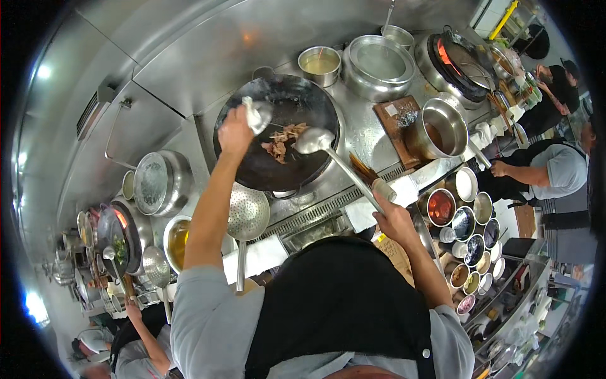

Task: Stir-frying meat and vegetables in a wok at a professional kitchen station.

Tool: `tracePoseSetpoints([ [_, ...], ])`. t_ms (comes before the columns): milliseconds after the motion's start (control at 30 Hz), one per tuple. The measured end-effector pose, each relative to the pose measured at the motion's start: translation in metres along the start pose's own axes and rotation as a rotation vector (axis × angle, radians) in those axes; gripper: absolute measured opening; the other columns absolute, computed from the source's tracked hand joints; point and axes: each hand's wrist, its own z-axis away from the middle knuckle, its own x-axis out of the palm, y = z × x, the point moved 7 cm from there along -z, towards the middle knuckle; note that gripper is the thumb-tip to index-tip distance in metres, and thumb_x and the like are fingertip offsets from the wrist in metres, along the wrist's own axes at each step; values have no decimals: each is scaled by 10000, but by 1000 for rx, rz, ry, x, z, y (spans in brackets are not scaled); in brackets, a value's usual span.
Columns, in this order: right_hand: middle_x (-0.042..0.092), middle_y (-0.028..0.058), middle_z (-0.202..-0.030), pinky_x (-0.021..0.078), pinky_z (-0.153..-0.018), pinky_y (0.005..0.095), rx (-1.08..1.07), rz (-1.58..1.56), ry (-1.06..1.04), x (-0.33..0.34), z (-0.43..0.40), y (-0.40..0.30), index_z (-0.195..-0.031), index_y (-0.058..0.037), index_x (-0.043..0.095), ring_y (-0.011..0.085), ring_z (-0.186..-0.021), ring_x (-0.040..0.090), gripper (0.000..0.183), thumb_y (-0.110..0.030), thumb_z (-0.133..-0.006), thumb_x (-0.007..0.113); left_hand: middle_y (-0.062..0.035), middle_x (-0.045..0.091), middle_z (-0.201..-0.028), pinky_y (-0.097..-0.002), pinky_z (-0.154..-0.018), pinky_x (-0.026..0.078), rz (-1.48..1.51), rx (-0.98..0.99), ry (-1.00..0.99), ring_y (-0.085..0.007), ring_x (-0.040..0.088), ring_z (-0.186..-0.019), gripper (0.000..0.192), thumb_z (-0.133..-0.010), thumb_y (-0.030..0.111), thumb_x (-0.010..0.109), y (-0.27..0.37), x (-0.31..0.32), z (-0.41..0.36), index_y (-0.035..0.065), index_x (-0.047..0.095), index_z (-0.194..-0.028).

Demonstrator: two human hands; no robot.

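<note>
A large black wok [298,173] sits on the stove in front of me, with a small heap of browned meat pieces [280,147] near its middle. My left hand [236,131] is over the wok's left side, closed on a white cloth [251,112]; a blurred, shiny metal piece shows beside the cloth. In my right hand [395,220] is the handle of a steel ladle [314,140], its bowl over the wok beside the meat. A perforated steel skimmer [248,213] lies in front of the wok, handle towards me.
Right of the wok stand steel pots [378,66], a wooden board [395,123] and a handled saucepan [438,128]. Several seasoning containers [441,207] are at the right. A bowl of oil [177,237] is at left. Co-workers stand on both sides, with other woks [113,237] nearby.
</note>
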Motion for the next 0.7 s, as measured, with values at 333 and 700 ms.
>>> tracePoseSetpoints([
  [333,684,318,-1123,551,-868,448,90,-236,-38,25,-60,-28,-1471,-45,500,441,-1035,693,611,-173,-919,727,-201,673,-1090,-494,-801,572,264,-117,164,-420,686,-946,453,-766,120,775,-39,49,43,53,588,-1173],
  [700,625,70,-838,490,-673,327,232,-393,0,18,0,-10,-1468,-1,507,140,-723,533,587,-127,-936,723,-131,726,-1137,-413,-906,524,999,-861,482,-261,682,-995,448,-798,54,767,-77,-15,192,-31,646,-1221],
])
